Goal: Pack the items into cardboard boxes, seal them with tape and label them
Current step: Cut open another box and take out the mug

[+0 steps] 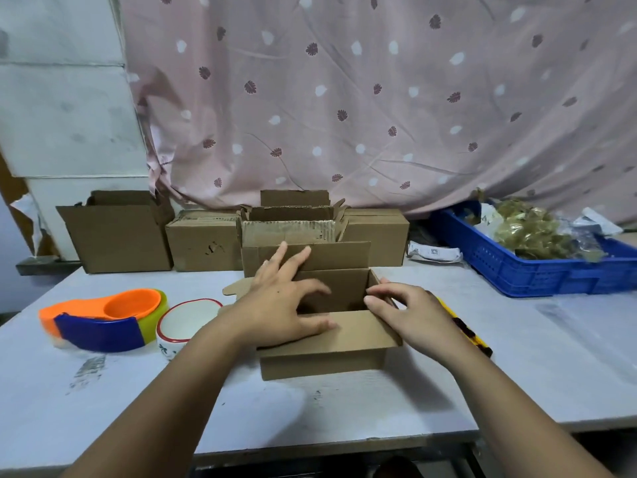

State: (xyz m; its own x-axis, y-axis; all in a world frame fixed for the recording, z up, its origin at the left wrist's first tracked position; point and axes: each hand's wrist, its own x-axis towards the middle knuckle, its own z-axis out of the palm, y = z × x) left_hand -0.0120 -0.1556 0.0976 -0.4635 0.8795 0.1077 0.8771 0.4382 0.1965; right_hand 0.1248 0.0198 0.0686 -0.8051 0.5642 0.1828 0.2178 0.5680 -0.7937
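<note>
Both arms (179, 391) are stretched out over the table (344, 412). An open small box (324, 362) is found right under the hands. The left hand (279, 305) is laid flat on its flaps, fingers spread and loose. The box's right edge is pinched by the bent fingers of the right hand (410, 312). A white bowl (186, 322) is seen just left of the left hand.

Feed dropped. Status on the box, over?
Left hand flat on cardboard box flaps, right hand pinching side flap. Box open, unsealed. Bowl waiting left.
</note>
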